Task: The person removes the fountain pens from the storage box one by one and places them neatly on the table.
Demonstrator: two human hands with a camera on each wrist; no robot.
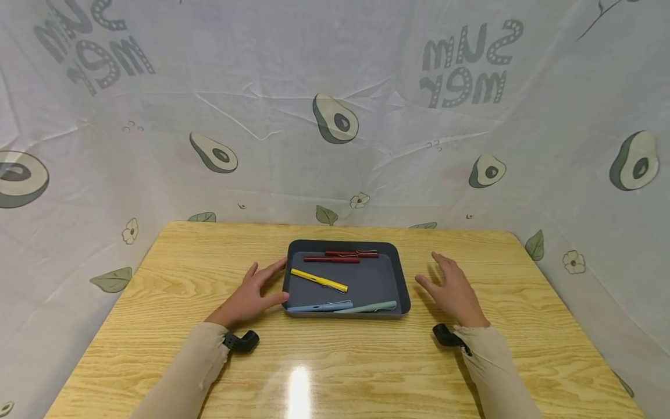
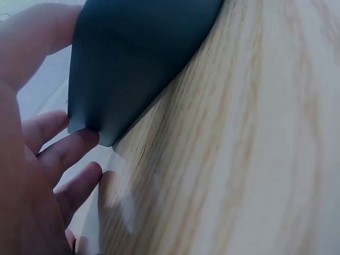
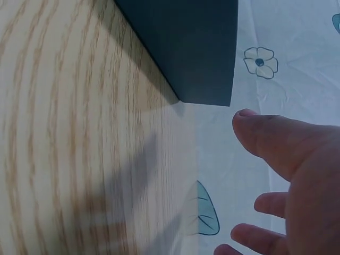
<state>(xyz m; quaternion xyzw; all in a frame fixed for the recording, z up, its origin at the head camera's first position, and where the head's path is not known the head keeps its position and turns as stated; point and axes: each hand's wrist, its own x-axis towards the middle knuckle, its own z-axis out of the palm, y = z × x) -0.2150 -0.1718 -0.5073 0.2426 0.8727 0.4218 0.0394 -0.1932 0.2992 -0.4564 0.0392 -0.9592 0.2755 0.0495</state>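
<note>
A dark grey tray (image 1: 373,285) lies on the wooden table in the head view. Inside it are two dark red pens (image 1: 331,259) at the back, a yellow pen (image 1: 319,280) slanting across the middle, and a blue pen (image 1: 320,306) and a pale green pen (image 1: 366,308) along the front wall. My left hand (image 1: 252,297) is at the tray's left side, thumb and fingers spread. In the left wrist view its fingertips (image 2: 87,135) are right at the tray's end. To the right of the tray, my right hand (image 1: 454,291) hovers apart from it with relaxed fingers, holding nothing.
The wooden table (image 1: 398,361) extends around the tray on all sides. Behind it and at both sides hangs a pale cloth (image 1: 272,157) printed with avocados, flowers and leaves. Black straps with camera mounts (image 1: 242,341) circle both wrists, over beige sleeves (image 1: 183,372).
</note>
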